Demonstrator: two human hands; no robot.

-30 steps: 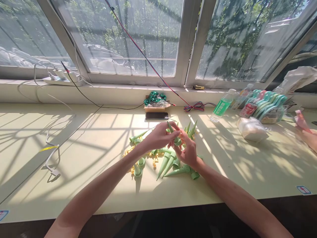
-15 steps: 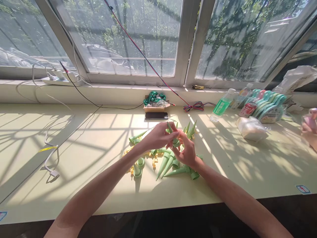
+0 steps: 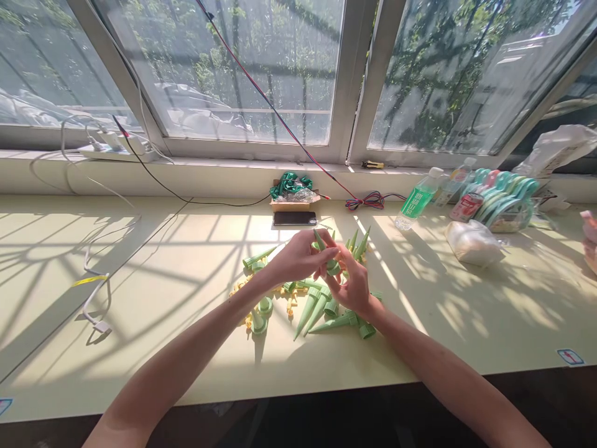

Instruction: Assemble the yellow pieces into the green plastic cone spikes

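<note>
Both my hands meet above a pile of parts in the middle of the table. Between them is a green plastic spike (image 3: pixel 333 267), its pointed tip facing up and away. My left hand (image 3: pixel 305 254) is closed around the spike's tapered part. At the spike's wide end, the fingers of my right hand (image 3: pixel 351 285) are closed on it too. Several green spikes (image 3: pixel 319 305) lie beneath and around the hands, with small yellow valve-like pieces (image 3: pixel 291 302) among them. Two green parts (image 3: pixel 259 318) stand upright to the left. My fingers partly hide the held spike.
Behind the pile lie a black phone (image 3: pixel 294 218) and a small cardboard box (image 3: pixel 293 204) with green material. To the right are a green-labelled bottle (image 3: pixel 416 202), a can (image 3: pixel 466 206) and a wrapped white bundle (image 3: pixel 474 241). A white cable (image 3: pixel 96 305) lies left. Another person's hand (image 3: pixel 590 239) shows at right.
My hands stay almost still around the green spike, with only a slight shift of the fingers. The other person's hand at the far right has moved farther out of view.
</note>
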